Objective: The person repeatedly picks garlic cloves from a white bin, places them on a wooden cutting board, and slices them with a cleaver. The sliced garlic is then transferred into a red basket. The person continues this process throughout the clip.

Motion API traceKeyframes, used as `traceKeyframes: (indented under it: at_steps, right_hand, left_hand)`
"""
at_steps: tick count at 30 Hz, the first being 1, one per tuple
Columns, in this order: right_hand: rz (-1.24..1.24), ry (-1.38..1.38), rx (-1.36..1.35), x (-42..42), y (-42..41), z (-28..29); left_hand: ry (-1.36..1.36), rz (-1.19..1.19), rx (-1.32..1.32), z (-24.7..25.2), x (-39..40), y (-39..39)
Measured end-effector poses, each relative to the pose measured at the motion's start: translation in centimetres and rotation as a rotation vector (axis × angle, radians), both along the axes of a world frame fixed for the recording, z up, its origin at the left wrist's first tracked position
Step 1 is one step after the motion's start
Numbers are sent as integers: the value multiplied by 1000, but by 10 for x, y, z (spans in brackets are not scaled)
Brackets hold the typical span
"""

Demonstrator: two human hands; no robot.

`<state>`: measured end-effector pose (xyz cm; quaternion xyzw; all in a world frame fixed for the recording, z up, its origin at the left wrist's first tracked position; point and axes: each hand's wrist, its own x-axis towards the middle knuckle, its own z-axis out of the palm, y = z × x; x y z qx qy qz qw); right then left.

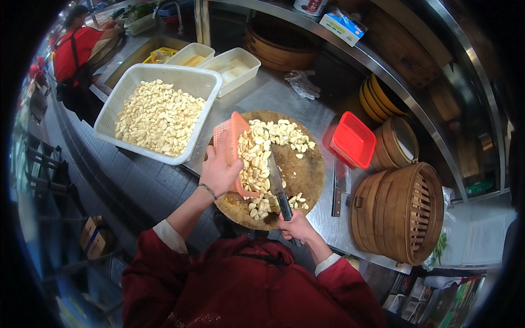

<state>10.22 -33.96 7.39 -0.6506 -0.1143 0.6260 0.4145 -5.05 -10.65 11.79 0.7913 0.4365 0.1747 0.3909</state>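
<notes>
Tipped on its side over a round wooden chopping board (303, 176), a pink plastic basket (239, 123) is gripped by my left hand (219, 166). Peeled garlic cloves (253, 158) lie at its mouth and on the board. My right hand (296, 227) holds a knife (275, 174) by its black handle, its blade against the right edge of the cloves. Flattened or cut garlic (289, 133) lies at the board's far side. Left of the board stands a large white plastic basket (201, 78) with many cloves in it.
A red basket (353, 141), a wooden-handled cleaver (337, 201) and bamboo steamers (381, 213) are on the right of the steel table (266, 94). Clear plastic containers (246, 74) and a plastic glove (303, 84) lie beyond. A co-worker (76, 53) stands at the far left.
</notes>
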Motion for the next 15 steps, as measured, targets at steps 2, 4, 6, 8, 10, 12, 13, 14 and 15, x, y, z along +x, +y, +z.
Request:
traceKeyframes:
  at_steps: [2, 4, 6, 8, 10, 12, 13, 14, 15]
  right_hand:
    - [5, -34, -5, -3, 2, 3]
    - [16, -97, -5, -5, 3, 6]
    - [36, -169, 5, -7, 3, 9]
    - [86, -309, -19, -6, 3, 13]
    - [118, -435, -55, -4, 3, 18]
    - [203, -622, -38, -3, 2, 24]
    - [240, -695, -47, -2, 2, 27]
    - [259, -746, -17, -1, 2, 30]
    - [274, -779, -6, -1, 1, 34]
  left_hand:
    - [-62, 0, -10, -10, -7, 4]
    - [-168, -1, -20, -23, -15, 11]
    - [-323, -38, -112, -37, -21, 24]
    - [-526, -70, -211, -52, -23, 29]
    - [-777, -103, -340, -65, -21, 31]
    - [-837, -59, -481, -73, -22, 31]
    - [-882, -31, -563, -76, -23, 32]
    - [-861, 0, -610, -78, -25, 33]
    - [-844, 39, -668, -80, -28, 34]
